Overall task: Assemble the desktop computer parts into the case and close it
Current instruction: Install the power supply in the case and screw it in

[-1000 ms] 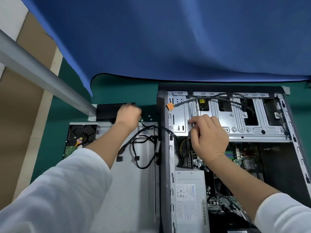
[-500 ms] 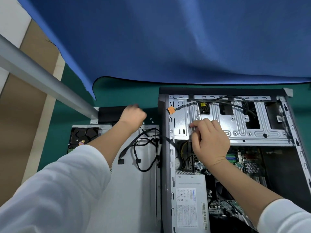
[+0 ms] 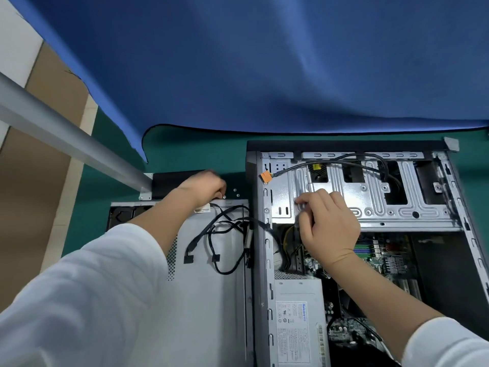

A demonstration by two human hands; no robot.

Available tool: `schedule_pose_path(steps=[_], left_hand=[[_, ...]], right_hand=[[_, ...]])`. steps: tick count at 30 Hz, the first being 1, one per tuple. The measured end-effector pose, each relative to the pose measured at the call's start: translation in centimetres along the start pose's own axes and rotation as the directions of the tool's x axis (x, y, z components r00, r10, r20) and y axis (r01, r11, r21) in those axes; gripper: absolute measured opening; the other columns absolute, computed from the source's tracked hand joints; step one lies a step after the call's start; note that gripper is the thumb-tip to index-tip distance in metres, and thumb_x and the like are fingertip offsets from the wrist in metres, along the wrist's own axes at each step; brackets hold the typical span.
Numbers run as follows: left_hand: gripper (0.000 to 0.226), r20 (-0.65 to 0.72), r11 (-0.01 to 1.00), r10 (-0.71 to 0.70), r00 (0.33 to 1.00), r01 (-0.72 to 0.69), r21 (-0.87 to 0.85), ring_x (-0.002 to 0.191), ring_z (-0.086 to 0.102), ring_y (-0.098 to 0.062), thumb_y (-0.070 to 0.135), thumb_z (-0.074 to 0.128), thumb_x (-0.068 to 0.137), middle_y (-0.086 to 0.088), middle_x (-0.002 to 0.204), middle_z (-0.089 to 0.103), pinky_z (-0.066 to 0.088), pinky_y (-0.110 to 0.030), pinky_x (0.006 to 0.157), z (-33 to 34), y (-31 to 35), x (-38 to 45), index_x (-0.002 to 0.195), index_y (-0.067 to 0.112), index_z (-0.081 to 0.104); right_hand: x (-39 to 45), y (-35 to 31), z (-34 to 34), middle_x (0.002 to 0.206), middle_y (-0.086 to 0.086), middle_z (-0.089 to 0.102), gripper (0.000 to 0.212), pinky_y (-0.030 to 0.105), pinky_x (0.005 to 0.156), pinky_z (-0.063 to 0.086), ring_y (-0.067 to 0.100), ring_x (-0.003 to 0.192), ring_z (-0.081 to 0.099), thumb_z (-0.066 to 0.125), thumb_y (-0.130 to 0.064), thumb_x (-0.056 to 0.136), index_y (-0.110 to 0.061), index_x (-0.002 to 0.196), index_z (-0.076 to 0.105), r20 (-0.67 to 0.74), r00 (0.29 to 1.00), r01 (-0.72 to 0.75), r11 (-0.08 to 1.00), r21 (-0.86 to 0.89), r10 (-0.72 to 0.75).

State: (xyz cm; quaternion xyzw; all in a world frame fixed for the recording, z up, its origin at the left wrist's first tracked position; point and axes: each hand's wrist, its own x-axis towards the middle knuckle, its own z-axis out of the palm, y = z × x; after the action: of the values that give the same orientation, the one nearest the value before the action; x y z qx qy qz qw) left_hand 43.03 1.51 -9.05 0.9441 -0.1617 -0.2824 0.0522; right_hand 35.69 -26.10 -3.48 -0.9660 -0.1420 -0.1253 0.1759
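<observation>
Right hand [image 3: 328, 226], fingers curled, pinches a small part too small to identify against the drive cage [image 3: 370, 205] of the open computer case [image 3: 260, 234]. Left hand [image 3: 205, 188], fingers curled, pinches a small screw [image 3: 224, 197] beyond the detached side panel [image 3: 211, 300], where loose black cables [image 3: 225, 234] lie.

The power supply [image 3: 299, 319] label's print is too small to read.

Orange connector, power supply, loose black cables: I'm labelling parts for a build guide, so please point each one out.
orange connector [image 3: 266, 177], head view, on its orange plastic body.
power supply [image 3: 297, 317], head view, on its grey top face, at the label.
loose black cables [image 3: 229, 225], head view, on the tangle lying on the side panel.
</observation>
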Motion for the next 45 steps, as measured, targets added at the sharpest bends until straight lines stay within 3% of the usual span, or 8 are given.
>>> schedule_pose_path(steps=[8,17,19,21,23,29,37,45], left_hand=[[0.014,-0.062,0.964,-0.13,0.99,0.112,-0.242,0.103,0.054,-0.021,0.021,0.059,0.093,-0.008,0.109,0.063,0.042,-0.029,0.088,0.2,-0.1,-0.5,0.1,0.014,0.068],[0.005,-0.445,0.823,-0.312,0.839,0.005,-0.568,0.084,0.052,-0.006,0.021,0.069,0.085,0.014,0.081,0.063,0.035,-0.006,0.072,-3.7,6.1,-8.3,0.086,0.022,0.073],[0.004,-0.458,0.813,-0.307,0.834,-0.02,-0.582,0.084,0.054,-0.004,0.022,0.07,0.084,0.019,0.08,0.062,0.038,-0.008,0.074,-4.4,8.9,-10.6,0.084,0.024,0.073],[0.003,-0.469,0.827,-0.261,0.844,-0.056,-0.56,0.081,0.054,0.005,0.022,0.071,0.083,0.026,0.076,0.058,0.037,-0.006,0.074,-4.6,12.1,-12.8,0.083,0.024,0.074],[0.004,-0.441,0.826,-0.183,0.879,-0.107,-0.554,0.078,0.052,0.015,0.022,0.071,0.083,0.027,0.073,0.058,0.035,0.0,0.069,-4.2,15.3,-14.6,0.082,0.025,0.073],[0.005,-0.375,0.893,-0.013,0.927,-0.158,-0.422,0.075,0.045,0.013,0.024,0.066,0.087,0.026,0.07,0.049,0.029,-0.008,0.07,0.8,22.8,-17.6,0.084,0.022,0.071],[0.009,-0.391,0.905,-0.158,0.907,-0.024,-0.424,0.089,0.046,-0.009,0.027,0.061,0.091,0.012,0.081,0.053,0.036,-0.023,0.083,3.8,25.4,-18.6,0.091,0.021,0.067],[0.006,-0.394,0.816,-0.286,0.874,0.006,-0.579,0.077,0.047,-0.001,0.026,0.065,0.089,0.011,0.089,0.045,0.033,-0.006,0.068,3.8,26.2,-19.2,0.083,0.027,0.065]], right_hand=[[-0.1,0.2,0.4,0.077,-0.009,0.058,0.022,0.021,0.056,0.014,0.016,0.07,0.047,0.042,-0.019,0.081,-0.022,0.086,0.064,-0.054,0.997,0.053,0.998,-0.042,-0.055],[0.1,-0.5,-1.2,0.083,-0.009,0.062,0.03,0.022,0.049,0.019,0.018,0.077,0.052,0.032,-0.026,0.085,-0.024,0.092,0.061,0.085,0.996,-0.028,1.0,0.012,0.027],[0.4,-0.4,-1.7,0.091,-0.01,0.063,0.028,0.022,0.047,0.033,0.013,0.082,0.057,0.032,-0.023,0.093,-0.027,0.098,0.059,0.155,0.984,-0.116,0.982,0.151,0.093],[0.3,0.1,-2.9,0.1,-0.008,0.063,0.024,0.031,0.061,0.049,0.013,0.087,0.062,0.036,-0.016,0.098,-0.028,0.102,0.057,0.284,0.947,-0.254,0.886,0.387,0.148],[-0.7,0.5,-4.8,0.104,-0.011,0.057,0.025,0.023,0.073,0.044,0.012,0.097,0.058,0.037,-0.012,0.099,-0.029,0.102,0.055,0.37,0.926,-0.273,0.815,0.511,0.078],[-8.8,0.1,-8.4,0.108,-0.01,0.054,0.026,0.007,0.079,0.034,0.002,0.097,0.051,0.046,-0.022,0.097,-0.028,0.12,0.057,0.493,0.855,-0.144,0.84,0.523,-0.16],[-14.1,0.3,-9.7,0.12,-0.009,0.051,0.03,0.015,0.088,0.033,0.002,0.104,0.046,0.044,-0.02,0.098,-0.024,0.126,0.054,0.552,0.825,-0.216,0.836,0.505,-0.12],[-15.5,0.6,-9.7,0.113,-0.008,0.053,0.029,0.006,0.067,0.033,-0.004,0.085,0.048,0.038,-0.02,0.101,-0.025,0.125,0.054,0.575,0.817,-0.31,0.802,0.511,-0.051]])
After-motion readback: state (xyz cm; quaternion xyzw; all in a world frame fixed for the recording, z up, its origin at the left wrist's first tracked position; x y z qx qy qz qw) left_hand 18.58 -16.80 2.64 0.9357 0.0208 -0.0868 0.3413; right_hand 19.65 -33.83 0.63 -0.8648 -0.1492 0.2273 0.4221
